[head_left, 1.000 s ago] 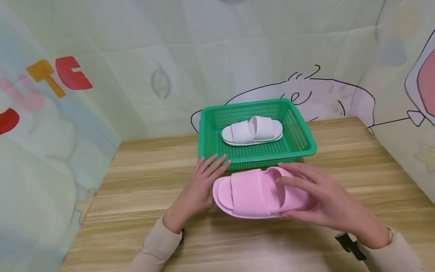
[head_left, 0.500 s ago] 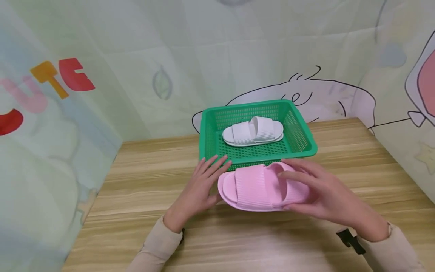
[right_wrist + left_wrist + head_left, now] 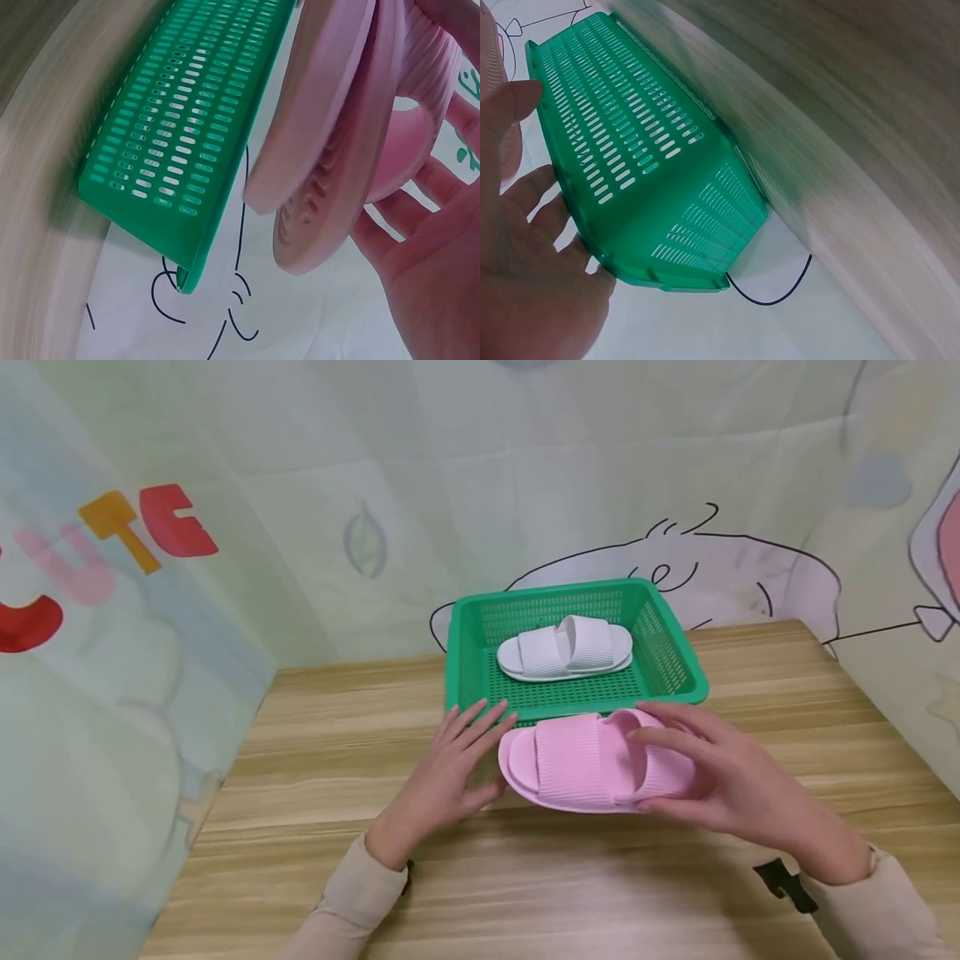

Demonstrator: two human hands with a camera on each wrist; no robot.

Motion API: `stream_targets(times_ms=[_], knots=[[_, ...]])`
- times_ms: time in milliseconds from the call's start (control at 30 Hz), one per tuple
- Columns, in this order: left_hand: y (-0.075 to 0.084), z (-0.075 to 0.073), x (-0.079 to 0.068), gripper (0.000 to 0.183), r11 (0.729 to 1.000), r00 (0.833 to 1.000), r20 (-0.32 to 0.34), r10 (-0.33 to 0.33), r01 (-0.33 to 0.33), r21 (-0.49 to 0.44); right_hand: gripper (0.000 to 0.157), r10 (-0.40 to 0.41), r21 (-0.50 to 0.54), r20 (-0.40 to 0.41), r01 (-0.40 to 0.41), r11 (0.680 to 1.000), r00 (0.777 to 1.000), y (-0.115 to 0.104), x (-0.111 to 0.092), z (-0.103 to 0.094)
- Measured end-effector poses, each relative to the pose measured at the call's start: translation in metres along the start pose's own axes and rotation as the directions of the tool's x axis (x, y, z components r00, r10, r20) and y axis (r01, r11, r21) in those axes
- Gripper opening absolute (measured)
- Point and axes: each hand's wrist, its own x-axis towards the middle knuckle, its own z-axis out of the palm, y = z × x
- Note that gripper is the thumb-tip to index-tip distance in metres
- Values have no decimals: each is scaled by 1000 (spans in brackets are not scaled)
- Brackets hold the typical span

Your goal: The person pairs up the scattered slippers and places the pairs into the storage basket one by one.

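In the head view, my right hand grips a pink slide slipper round its heel end, holding it above the table in front of the basket. From the right wrist view, two pink soles show pressed together, so a second pink slipper lies against the first. A green plastic basket stands behind them. Inside it lies a white slide slipper; a second edge shows beneath it. My left hand has its fingers spread straight at the basket's near left rim, fingertips at or touching it.
The wooden table carries the basket near its back edge. Behind and beside it hangs a printed cloth with letters and line drawings. A dark strap piece sits by the right sleeve.
My right hand has moved the pink slippers slightly up, away from me and to the right, nearer the basket. My left hand has stayed at the rim.
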Motion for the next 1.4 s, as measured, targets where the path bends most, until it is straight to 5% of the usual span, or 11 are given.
stream_targets(times_ms=[1400], knots=[[2, -5, 3, 75, 998, 1000, 5, -12, 12, -64, 68, 0, -5, -32, 0, 1000, 999, 14, 10, -13]])
